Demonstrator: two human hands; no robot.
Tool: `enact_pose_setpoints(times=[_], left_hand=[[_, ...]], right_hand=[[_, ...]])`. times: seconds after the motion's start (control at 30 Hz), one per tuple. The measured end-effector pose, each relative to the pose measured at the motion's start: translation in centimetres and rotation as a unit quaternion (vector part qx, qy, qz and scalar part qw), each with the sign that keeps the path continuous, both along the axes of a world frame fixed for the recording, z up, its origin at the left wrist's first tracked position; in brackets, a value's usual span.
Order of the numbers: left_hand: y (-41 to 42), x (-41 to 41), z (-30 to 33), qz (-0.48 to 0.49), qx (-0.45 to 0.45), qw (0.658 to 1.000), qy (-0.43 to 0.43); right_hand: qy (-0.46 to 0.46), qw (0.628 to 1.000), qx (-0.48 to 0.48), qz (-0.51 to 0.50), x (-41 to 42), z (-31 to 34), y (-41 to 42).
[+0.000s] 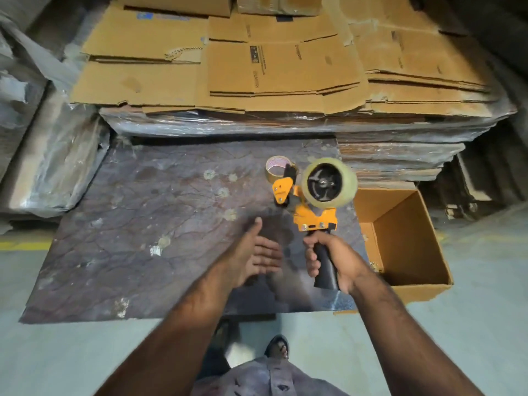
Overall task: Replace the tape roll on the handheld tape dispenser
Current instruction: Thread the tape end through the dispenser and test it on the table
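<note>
My right hand (328, 257) grips the black handle of an orange handheld tape dispenser (310, 215), held upright above the dark stone slab (143, 224). A full roll of clear tape (330, 182) sits on the dispenser's black hub. Behind the dispenser, a nearly used-up tape roll (275, 167) with a brown core stands on the slab, partly hidden by the dispenser's front. My left hand (254, 252) hovers open just left of the handle, fingers spread, holding nothing.
An open cardboard box (405, 241) stands on the floor right of the slab. Stacks of flattened cartons (271, 67) wrapped in plastic rise behind the slab. Plastic-wrapped bundles (43, 155) lie at left. My sandalled foot (277, 347) is on the grey floor.
</note>
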State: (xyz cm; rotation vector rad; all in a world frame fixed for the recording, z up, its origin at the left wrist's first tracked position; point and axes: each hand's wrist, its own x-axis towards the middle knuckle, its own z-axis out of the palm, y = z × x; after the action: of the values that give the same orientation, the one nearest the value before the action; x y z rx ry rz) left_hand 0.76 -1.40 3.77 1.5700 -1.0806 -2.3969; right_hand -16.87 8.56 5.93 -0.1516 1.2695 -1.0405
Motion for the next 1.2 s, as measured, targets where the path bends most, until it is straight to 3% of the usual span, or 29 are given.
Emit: enact_pose_setpoints(times=[0.1,0.27,0.6,0.83,1.2], left_hand=[[-0.9,-0.7,-1.2,0.032,0.045,0.998,0.027],[-4.3,-1.0,-0.4,-0.01,0.064,0.996,0.065],[-9.3,-0.1,-1.8,0.008,0.102,0.992,0.08],[-8.8,0.1,-3.2,-0.139,0.072,0.986,0.065],[-6.7,0.0,-3.5,-0.15,0.095,0.952,0.248]], right_hand=[[-0.069,0.997,-0.012,-0.021,1.4,0.4,-0.8],[-0.065,0.997,0.015,-0.048,4.1,0.4,-1.5],[-0.05,0.99,0.042,-0.128,9.0,0.4,-1.9],[-0.057,0.978,0.017,-0.201,11.0,0.6,-0.6],[-0.06,0.954,-0.033,-0.292,11.4,3.0,0.5]])
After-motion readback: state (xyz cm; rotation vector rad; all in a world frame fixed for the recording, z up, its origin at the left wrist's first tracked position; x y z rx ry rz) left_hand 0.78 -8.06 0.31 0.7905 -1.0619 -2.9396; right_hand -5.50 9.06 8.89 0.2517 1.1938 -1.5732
